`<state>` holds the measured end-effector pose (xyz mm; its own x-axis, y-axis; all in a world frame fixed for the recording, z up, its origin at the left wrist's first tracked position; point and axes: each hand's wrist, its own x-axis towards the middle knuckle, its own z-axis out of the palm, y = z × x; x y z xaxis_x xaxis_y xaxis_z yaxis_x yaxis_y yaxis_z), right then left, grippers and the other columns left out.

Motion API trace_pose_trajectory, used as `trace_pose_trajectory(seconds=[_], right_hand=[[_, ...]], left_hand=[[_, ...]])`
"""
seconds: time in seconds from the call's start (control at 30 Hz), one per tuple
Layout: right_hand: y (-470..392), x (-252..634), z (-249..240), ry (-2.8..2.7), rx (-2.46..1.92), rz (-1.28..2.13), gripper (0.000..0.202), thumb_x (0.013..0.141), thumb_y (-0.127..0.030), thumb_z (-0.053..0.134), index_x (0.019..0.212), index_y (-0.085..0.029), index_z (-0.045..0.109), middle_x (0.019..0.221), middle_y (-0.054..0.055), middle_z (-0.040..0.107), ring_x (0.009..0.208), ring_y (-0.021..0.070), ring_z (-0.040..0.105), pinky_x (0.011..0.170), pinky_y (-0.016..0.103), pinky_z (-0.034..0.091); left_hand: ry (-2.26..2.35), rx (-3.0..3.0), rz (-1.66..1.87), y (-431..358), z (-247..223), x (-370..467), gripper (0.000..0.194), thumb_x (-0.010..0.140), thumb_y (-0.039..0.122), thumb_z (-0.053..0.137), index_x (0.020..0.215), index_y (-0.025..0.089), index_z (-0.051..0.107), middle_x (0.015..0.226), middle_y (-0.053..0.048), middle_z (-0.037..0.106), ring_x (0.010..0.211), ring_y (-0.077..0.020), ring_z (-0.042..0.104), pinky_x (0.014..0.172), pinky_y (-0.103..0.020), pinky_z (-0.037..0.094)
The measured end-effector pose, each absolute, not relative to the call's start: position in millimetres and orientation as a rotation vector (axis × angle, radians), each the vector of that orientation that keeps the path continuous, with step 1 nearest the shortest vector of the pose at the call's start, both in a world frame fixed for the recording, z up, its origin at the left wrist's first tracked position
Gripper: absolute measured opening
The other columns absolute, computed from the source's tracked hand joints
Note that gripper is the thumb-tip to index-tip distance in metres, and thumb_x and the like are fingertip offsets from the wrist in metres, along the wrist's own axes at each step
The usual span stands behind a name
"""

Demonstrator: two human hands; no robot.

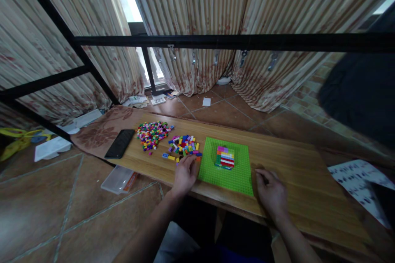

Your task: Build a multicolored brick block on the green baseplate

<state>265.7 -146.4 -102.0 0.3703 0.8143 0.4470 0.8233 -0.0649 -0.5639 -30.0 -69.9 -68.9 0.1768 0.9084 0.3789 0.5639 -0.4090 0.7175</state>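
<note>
A green baseplate [208,164] lies on the table with a block of multicoloured building bricks [225,158] standing near its middle. The block shows red, white, yellow, pink and green bricks. My left hand [185,174] is at the baseplate's left edge, its fingers curled in beside a small pile of loose bricks [184,144]. Whether a brick sits between those fingertips is hidden. Just right of the baseplate, my right hand [272,192] rests low at the table with thumb and fingers drawn together. Anything in that pinch is too small to make out.
A larger heap of small bricks [152,133] lies at the left of the wooden table [296,168], beside a black phone [119,144]. A clear plastic box [115,179] is on the floor. A black metal rail [197,42] crosses beyond the table. A printed sheet [359,183] lies right.
</note>
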Motion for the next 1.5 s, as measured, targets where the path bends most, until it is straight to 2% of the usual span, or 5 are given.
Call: trace_pose_trajectory(seconds=[0.43,0.7,0.97,1.27,1.5], right_hand=[[-147,266,-103,-1.424,-1.866,-0.005,0.035,0.087,-0.044,0.046,0.090,-0.019,0.070,0.090,0.009,0.067,0.077,0.0220,0.063,0.073,0.035,0.049],[-147,264,-99,-1.412,-1.877,-0.010,0.035,0.087,-0.044,0.045,0.089,-0.018,0.070,0.092,0.010,0.067,0.077,0.0218,0.063,0.073,0.035,0.048],[-147,267,-102,-1.405,-1.873,0.007,0.033,0.086,-0.042,0.047,0.090,-0.019,0.070,0.091,0.009,0.067,0.079,0.0219,0.063,0.075,0.035,0.049],[-147,265,-99,-1.406,-1.878,-0.006,0.033,0.086,-0.042,0.046,0.089,-0.019,0.070,0.091,0.009,0.067,0.077,0.0215,0.063,0.073,0.034,0.048],[-146,264,-97,-1.397,-1.895,0.007,0.033,0.086,-0.041,0.046,0.089,-0.018,0.070,0.090,0.009,0.067,0.077,0.0213,0.063,0.073,0.034,0.049]], left_hand=[[1.476,2.081,1.273,-44,-69,-59,0.020,0.088,0.017,0.048,0.097,0.019,0.065,0.101,-0.007,0.067,0.095,-0.0175,0.063,0.087,-0.034,0.052],[1.306,2.448,0.898,-55,-66,-23,0.028,0.087,0.018,0.052,0.113,0.020,0.062,0.118,-0.007,0.063,0.109,-0.0200,0.056,0.099,-0.039,0.045],[1.371,2.473,0.817,-47,-73,-20,0.024,0.092,0.019,0.046,0.104,0.020,0.066,0.113,-0.006,0.064,0.101,-0.0184,0.057,0.093,-0.035,0.047],[1.619,2.397,0.952,-49,-80,-29,0.030,0.080,0.004,0.049,0.100,0.018,0.067,0.112,-0.006,0.065,0.099,-0.0228,0.057,0.091,-0.039,0.049],[1.644,2.358,1.043,-49,-80,-29,0.032,0.077,0.002,0.049,0.099,0.018,0.067,0.111,-0.006,0.067,0.096,-0.0239,0.057,0.086,-0.039,0.050]])
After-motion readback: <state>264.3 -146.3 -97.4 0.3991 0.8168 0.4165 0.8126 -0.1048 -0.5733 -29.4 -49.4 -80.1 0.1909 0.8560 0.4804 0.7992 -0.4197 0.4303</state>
